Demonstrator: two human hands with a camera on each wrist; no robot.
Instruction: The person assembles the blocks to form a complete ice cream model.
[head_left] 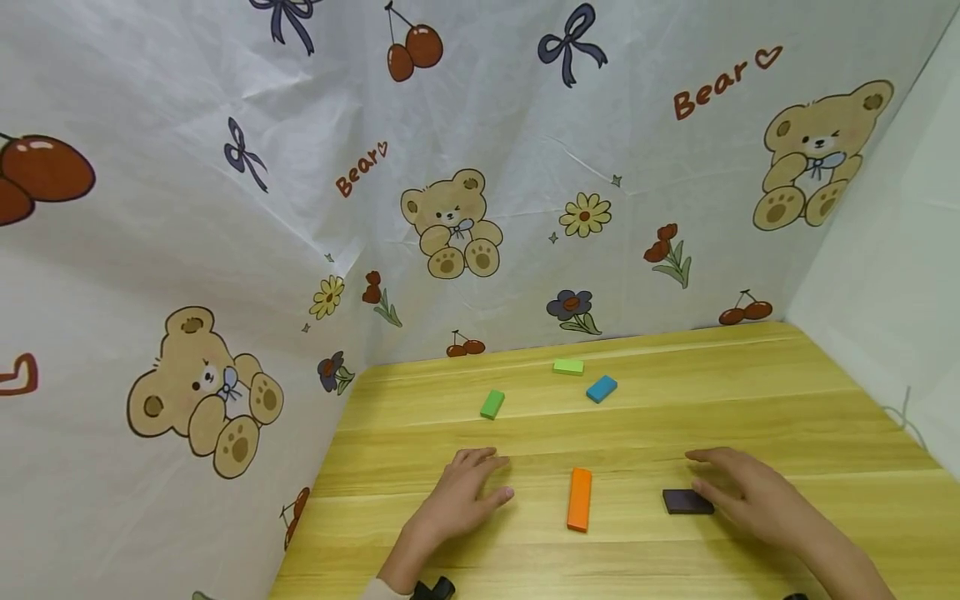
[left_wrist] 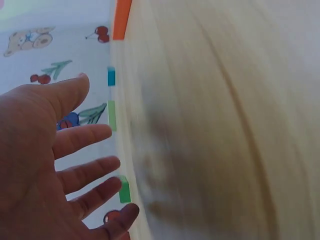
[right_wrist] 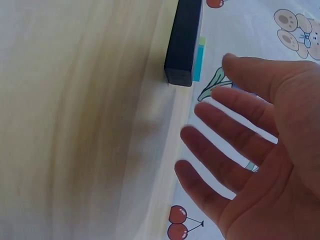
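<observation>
My left hand (head_left: pixel 461 498) is over the wooden table with fingers spread and nothing held; its palm and separate fingers show in the left wrist view. To its right lies a long orange block (head_left: pixel 579 500). My right hand (head_left: pixel 753 500) hovers by a black block (head_left: pixel 687 502), its thumb overlapping the block's right end in the head view. In the right wrist view the black block (right_wrist: pixel 183 45) stands apart from the thumb, and the fingers are spread. Farther back lie a green block (head_left: pixel 492 405), a light green block (head_left: pixel 568 367) and a blue block (head_left: pixel 602 389).
The yellow wooden table (head_left: pixel 420 433) meets a white cloth (head_left: pixel 517 308) printed with bears, cherries and flowers at the back and left. A plain white wall (head_left: pixel 885 292) borders the right side, with a thin cord (head_left: pixel 905 417) near the table edge.
</observation>
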